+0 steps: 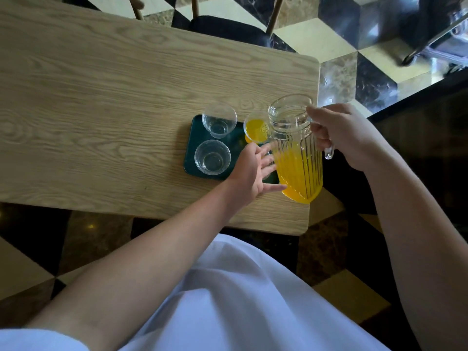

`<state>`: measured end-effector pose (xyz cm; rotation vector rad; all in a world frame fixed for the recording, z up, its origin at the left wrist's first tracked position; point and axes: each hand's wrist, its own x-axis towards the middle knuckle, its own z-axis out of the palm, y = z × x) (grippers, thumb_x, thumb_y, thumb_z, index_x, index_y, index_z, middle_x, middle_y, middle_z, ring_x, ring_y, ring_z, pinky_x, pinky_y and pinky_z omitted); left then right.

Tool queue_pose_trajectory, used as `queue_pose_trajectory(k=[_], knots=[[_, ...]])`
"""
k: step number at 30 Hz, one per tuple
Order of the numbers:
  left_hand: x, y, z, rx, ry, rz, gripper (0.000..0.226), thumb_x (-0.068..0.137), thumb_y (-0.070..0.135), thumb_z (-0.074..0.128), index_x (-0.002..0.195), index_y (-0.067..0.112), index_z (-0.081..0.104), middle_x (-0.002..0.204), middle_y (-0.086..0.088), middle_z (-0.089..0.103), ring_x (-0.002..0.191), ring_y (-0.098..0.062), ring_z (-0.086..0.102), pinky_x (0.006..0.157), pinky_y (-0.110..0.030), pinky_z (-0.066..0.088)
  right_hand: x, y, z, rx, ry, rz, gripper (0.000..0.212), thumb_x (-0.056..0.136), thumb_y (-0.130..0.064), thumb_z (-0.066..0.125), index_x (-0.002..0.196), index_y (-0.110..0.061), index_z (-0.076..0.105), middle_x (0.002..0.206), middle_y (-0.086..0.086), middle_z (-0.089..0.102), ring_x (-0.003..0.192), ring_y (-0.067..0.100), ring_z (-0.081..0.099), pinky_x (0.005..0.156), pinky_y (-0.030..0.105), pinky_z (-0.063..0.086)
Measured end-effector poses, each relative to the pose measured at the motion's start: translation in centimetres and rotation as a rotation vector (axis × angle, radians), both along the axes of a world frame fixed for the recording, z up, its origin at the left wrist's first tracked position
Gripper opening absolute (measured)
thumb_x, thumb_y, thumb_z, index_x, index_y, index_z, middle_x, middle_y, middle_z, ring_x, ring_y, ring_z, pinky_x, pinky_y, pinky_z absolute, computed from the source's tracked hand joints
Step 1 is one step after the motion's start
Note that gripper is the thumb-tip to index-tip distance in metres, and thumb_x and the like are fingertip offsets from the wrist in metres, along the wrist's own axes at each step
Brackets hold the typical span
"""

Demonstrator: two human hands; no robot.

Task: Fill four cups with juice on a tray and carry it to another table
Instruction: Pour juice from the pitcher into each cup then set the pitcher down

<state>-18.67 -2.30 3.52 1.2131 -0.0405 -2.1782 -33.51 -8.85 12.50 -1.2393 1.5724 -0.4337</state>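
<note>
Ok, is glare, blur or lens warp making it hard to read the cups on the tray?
Head view: wide-angle warp bows the table edges; floor glare at upper right, none on the tray. Two empty cups and the filled cup read sharply; left hand and pitcher hide the fourth spot.

We see soft daylight coming from beyond the fingertips, upper right, where the glossy floor tiles (336, 79) throw white glare. The wooden table (101, 97) is evenly lit, with faint shadows. Behind the wrists, the floor falls dim. Our wide lens bows the table edges, and the corners turn soft and slightly blurred.
</note>
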Motion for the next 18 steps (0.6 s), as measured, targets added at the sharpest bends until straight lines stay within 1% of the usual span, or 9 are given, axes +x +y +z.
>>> queue_pose_trajectory(k=[3, 6, 11, 15, 18], knots=[[0.5, -0.1, -0.1, 0.009, 0.017, 0.048, 0.057, 0.101, 0.026, 0.022, 0.156, 0.022, 0.035, 0.167, -0.011, 0.025, 0.151, -0.031, 0.028, 0.097, -0.067, 0.048, 0.7, -0.5, 0.3, -0.018, 0.006, 0.056, 0.042, 0.101, -0.025, 0.053, 0.061, -0.012, 0.046, 0.054, 0.001, 0.038, 0.048, 0.017, 0.033, 0.048, 0.027, 0.034], [1.1, -0.1, 0.1, 0.005, 0.041, 0.089, 0.057, 0.101, 0.025, 0.02, 0.156, 0.022, 0.035, 0.168, -0.01, 0.023, 0.152, -0.031, 0.027, 0.099, -0.067, 0.047, 1.7, -1.4, 0.3, -0.024, 0.058, 0.112, 0.04, 0.099, -0.027, 0.055, 0.063, -0.01, 0.05, 0.054, 0.001, 0.042, 0.047, 0.017, 0.037, 0.048, 0.026, 0.036], [2.0, -0.1, 0.2, -0.011, 0.076, 0.155, 0.059, 0.101, 0.026, 0.02, 0.16, 0.02, 0.025, 0.169, -0.012, 0.017, 0.153, -0.032, 0.023, 0.1, -0.066, 0.048, 3.6, -3.0, 0.1, -0.017, 0.103, 0.183, 0.04, 0.097, -0.029, 0.057, 0.063, -0.01, 0.053, 0.051, 0.002, 0.044, 0.044, 0.018, 0.04, 0.053, 0.032, 0.039], [2.9, -0.5, -0.7, -0.007, 0.103, 0.171, 0.061, 0.099, 0.025, 0.023, 0.16, 0.021, 0.024, 0.168, -0.012, 0.021, 0.152, -0.032, 0.025, 0.1, -0.066, 0.048, 5.1, -4.1, 0.0, -0.025, 0.166, 0.231, 0.041, 0.094, -0.033, 0.057, 0.06, -0.012, 0.055, 0.053, 0.008, 0.047, 0.048, 0.022, 0.043, 0.061, 0.039, 0.041], [3.6, -0.8, -1.1, -0.007, 0.117, 0.172, 0.062, 0.098, 0.025, 0.024, 0.159, 0.023, 0.028, 0.167, -0.012, 0.025, 0.15, -0.033, 0.028, 0.098, -0.067, 0.049, 6.3, -4.8, 0.2, 0.002, 0.199, 0.24, 0.039, 0.094, -0.032, 0.057, 0.061, -0.011, 0.055, 0.054, 0.01, 0.049, 0.048, 0.022, 0.044, 0.061, 0.039, 0.042]])
